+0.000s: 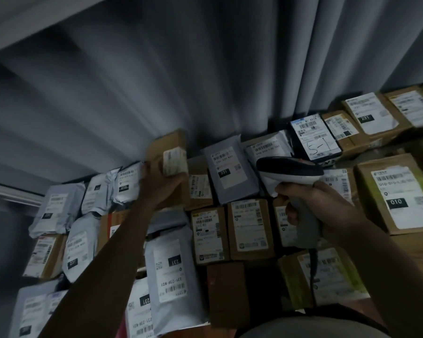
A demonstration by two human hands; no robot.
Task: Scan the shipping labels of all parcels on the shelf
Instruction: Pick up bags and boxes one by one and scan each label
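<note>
Basically, we had both arms reaching forward over the packed shelf. Our left arm stretched out nearly straight, rising from the lower left toward the back row, and the left hand was curled round a cardboard box, thumb side up, gripping its lower edge; the box stood tilted against the grey curtain, its small white label blurred and unreadable. Our right arm came in from the lower right with the elbow bent, and the right hand was wrapped tight round the grey handle of the barcode scanner, whose dark head pointed left toward the held box. A cable hung from the handle's base. The parcels lay all over the shelf below the hands: grey poly mailers on the left and centre, brown cartons in the middle and right, most with white labels facing up. A large carton marked 010 sat just right of the scanner hand. A black parcel with handwriting lay behind the scanner head.
</note>
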